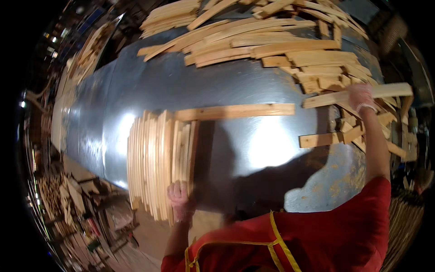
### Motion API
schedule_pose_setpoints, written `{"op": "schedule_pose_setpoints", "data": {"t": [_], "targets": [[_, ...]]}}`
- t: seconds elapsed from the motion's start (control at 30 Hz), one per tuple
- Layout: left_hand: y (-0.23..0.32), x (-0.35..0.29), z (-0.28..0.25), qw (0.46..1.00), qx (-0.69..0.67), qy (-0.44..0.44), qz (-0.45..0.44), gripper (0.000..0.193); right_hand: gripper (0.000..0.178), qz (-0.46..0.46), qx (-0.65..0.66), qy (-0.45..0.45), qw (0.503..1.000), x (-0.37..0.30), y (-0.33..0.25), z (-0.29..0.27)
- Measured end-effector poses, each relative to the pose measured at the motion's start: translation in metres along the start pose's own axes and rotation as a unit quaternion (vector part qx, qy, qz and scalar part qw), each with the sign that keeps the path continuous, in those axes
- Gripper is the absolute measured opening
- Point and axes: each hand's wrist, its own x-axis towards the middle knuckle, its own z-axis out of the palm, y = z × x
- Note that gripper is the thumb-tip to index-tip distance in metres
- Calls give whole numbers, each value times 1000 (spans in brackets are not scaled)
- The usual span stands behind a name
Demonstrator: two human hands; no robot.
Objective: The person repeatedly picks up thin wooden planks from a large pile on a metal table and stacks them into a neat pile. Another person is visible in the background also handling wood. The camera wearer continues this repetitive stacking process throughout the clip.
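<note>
Now right hand [361, 96] grips slat [358, 95], long axis left-right.

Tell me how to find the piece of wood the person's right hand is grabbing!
Start at the big shiny metal table and look to its right edge, where loose wooden slats pile up. The right hand grips one long pale slat there. It alone is lifted above the heap, poking out past the hand.

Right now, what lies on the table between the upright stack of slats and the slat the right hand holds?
In the head view, one long slat lies flat across bare metal table, leaning on the stack. Right hand grips its slat.
</note>
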Motion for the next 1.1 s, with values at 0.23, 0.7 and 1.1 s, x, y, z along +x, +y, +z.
{"op": "schedule_pose_setpoints", "data": {"t": [0.23, 0.7, 1.1], "targets": [[-11, 5, -9, 995, -54, -68, -50, 28, 58, 49, 326, -156, 931, 14, -87, -60], [-62, -165, -43, 949, -64, 0, -309, 61, 101, -121, 471, -173, 856, -35, -361, -105], [-62, -207, -42, 166, -683, 150, -695, 24, 65, -111, 666, -330, 660, -192, -536, -205]]}}
